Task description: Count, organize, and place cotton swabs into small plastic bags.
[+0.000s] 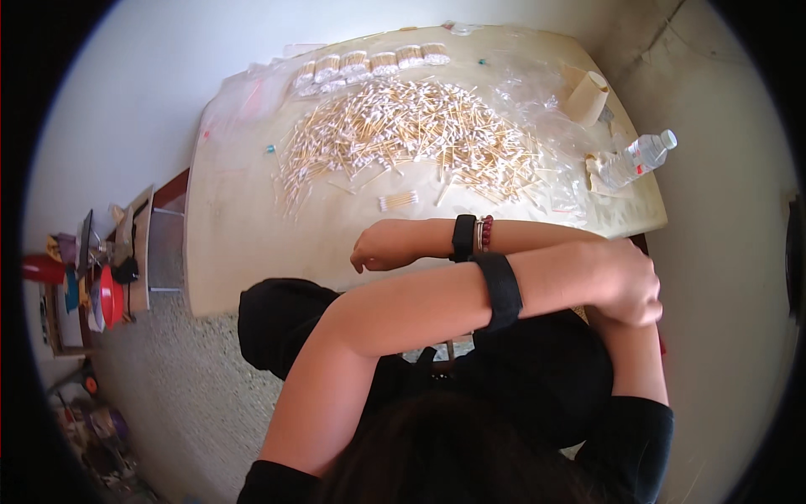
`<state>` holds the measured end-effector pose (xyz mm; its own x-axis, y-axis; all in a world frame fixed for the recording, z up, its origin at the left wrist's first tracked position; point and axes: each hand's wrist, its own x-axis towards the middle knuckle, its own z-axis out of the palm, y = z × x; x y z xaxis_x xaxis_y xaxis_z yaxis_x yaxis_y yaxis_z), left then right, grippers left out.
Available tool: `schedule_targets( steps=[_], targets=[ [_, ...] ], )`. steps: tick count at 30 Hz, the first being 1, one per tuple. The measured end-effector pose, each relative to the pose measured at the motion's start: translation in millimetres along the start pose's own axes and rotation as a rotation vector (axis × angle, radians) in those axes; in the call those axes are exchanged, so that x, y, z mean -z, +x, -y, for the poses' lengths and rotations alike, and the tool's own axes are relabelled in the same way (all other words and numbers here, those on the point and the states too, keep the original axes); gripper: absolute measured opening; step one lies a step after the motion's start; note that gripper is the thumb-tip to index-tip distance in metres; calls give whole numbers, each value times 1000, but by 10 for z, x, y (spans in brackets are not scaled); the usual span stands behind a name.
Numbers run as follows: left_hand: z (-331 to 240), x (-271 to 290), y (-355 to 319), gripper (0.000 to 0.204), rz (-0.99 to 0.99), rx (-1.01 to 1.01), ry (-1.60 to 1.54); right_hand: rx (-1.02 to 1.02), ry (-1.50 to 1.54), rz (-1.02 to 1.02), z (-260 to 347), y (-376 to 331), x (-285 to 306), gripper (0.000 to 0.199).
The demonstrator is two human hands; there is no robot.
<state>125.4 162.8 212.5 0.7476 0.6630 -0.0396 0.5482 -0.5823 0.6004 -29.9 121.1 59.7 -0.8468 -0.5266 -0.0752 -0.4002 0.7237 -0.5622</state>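
My left arm crosses over my right forearm, and my left hand (631, 281) is closed round my right elbow, its fingertips partly hidden. My right hand (379, 245) hangs at the table's near edge with its fingers curled in and nothing visible in them. Just beyond it lies a small bundle of cotton swabs (398, 201). Farther back spreads a large loose heap of cotton swabs (420, 126) with white tips and wooden sticks. A black band (501, 290) circles my left forearm; my right wrist wears another black band (463, 237) beside a dark red bead bracelet (486, 233).
Several packed bundles of swabs (384, 64) line the pale table's (231, 227) far side. Clear plastic film (529, 88), a cardboard roll (587, 99) and a water bottle (642, 160) occupy the right. Red basins (110, 296) and other household things stand off to the left.
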Motion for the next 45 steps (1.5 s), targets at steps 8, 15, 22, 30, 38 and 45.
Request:
schedule_targets(
  steps=[8,15,22,30,38,45],
  targets=[
    [-711,-184,-8,28,-8,-248,-241,-67,-62,-36,-157,-611,-4,16],
    [602,-161,-1143,22,-412,471,-85,-386,-211,-121,-421,-1713,-51,17],
    [1783,-1197,-2184,53,-664,1039,233,-317,-425,-273,-607,-1844,94,28],
    [1814,-1653,-2078,63,-686,1018,247,-346,-753,-153,-939,-1385,113,63],
    [1517,-1838,-2031,63,-717,966,238,-330,-737,-352,-1254,-1323,174,34],
    [1500,-1852,-2015,64,-723,971,264,-374,-754,-399,-1292,-1323,223,22]
  ],
)
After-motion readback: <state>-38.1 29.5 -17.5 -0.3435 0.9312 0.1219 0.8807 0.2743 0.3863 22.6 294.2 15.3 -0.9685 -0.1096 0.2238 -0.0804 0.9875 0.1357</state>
